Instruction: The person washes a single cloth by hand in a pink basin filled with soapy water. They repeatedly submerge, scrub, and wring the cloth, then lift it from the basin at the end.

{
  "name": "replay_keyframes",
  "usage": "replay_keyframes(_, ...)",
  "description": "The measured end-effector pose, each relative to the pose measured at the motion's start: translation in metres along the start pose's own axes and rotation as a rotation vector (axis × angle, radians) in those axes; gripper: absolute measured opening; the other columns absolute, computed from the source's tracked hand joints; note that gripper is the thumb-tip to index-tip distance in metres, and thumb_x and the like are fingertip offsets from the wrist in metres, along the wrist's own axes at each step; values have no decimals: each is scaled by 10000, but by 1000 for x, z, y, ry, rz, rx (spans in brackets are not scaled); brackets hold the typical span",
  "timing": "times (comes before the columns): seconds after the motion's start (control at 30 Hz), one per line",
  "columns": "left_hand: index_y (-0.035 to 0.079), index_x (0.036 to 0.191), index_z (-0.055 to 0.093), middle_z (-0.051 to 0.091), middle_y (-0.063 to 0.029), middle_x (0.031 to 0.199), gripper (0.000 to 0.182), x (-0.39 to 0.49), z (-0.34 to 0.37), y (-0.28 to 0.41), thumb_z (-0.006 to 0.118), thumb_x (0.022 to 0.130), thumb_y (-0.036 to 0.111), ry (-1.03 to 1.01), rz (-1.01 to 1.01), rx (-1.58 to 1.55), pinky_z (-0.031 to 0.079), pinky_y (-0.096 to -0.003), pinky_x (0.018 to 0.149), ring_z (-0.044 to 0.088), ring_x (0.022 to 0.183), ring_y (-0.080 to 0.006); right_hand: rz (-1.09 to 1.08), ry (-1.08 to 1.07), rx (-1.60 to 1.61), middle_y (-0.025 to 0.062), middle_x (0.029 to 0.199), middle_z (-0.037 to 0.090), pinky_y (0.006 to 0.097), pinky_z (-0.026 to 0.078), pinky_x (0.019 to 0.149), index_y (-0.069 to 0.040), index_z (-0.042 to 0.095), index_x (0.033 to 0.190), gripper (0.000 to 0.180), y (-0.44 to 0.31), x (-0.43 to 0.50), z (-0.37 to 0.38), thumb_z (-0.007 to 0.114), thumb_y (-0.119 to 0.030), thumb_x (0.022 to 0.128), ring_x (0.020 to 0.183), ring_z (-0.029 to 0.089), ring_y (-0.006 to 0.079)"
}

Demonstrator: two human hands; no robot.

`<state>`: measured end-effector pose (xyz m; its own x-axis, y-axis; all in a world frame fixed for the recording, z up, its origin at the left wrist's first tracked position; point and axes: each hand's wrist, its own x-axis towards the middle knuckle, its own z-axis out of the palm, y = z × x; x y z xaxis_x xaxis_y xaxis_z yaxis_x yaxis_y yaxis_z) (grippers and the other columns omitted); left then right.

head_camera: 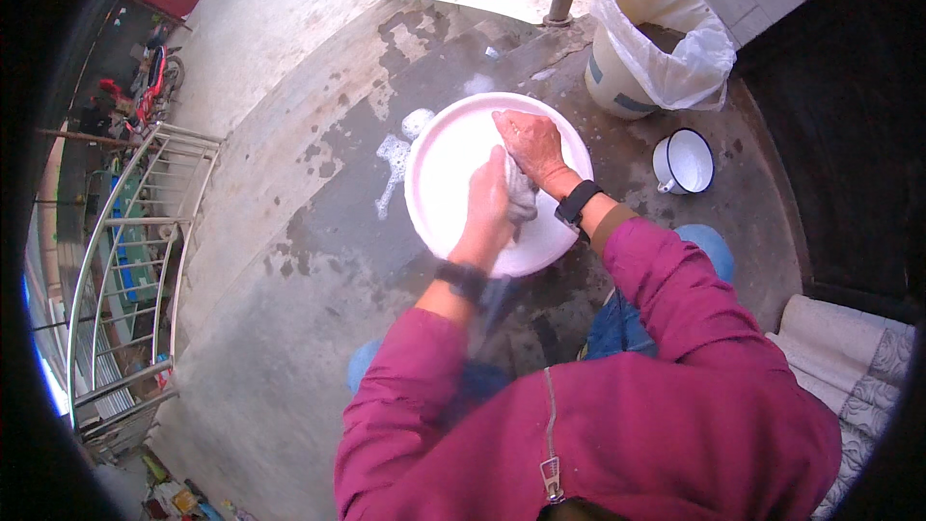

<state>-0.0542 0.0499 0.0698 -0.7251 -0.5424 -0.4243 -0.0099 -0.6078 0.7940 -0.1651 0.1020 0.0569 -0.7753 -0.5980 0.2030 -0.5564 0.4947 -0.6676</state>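
Both hands work over a pale pink basin point(416, 192) that looks full of white suds and stands on the wet concrete. A bunched greyish cloth point(522, 195) is squeezed between them. My left hand point(488, 206), slightly blurred, presses against the cloth's left side. Curled into a fist, my right hand point(532, 143) grips its upper end. The lower end of the cloth hangs down toward the foam. Whatever lies beneath the suds is hidden.
At the upper right stands a bucket point(622, 79) lined with a white plastic bag. A white enamel mug point(684, 163) with a dark rim is right of the basin. Foam patches point(394, 159) wet the floor. Metal railings point(134, 221) rise at left and top.
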Motion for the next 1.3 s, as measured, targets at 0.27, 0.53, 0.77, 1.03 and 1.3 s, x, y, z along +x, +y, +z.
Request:
replay_keyframes(0.27,21,1013,585,604,-45,831,297,31,-45,27,489,956,297,-65,33,-72,510,-291,654,595,762,-150,68,-463,770,90,1107,593,306,420,883,-27,564,1143,388,-1,18,-15,565,-317,885,1008,551,194)
replay_keyframes(0.53,79,1121,565,587,-52,1094,416,21,-43,46,481,933,440,54,193,22,443,-307,794,555,942,-147,35,-619,903,6,941,578,234,428,753,-55,570,1083,305,-44,26,-40,549,-304,907,863,530,88)
replay_keyframes(0.77,0,1333,430,517,-106,1266,658,18,-41,22,296,964,528,-215,138,163,328,-310,995,468,1165,-194,-6,-614,1550,9,1048,580,238,488,801,-104,524,1149,222,-83,29,-66,452,-210,968,929,572,101)
replay_keyframes(1.03,-70,1234,503,539,-164,1238,712,25,-65,12,290,953,549,12,25,482,318,-315,1005,481,1144,-234,306,-544,599,60,986,585,342,468,826,-100,579,1051,239,28,45,-46,573,-215,842,919,569,188)
replay_keyframes(1.3,-60,1086,601,612,-220,1081,760,40,-59,4,287,918,612,-57,-29,974,404,-355,912,565,1046,-291,-513,-650,360,202,1275,494,421,353,1031,-77,375,1352,682,10,-19,14,612,-139,716,1176,479,344)
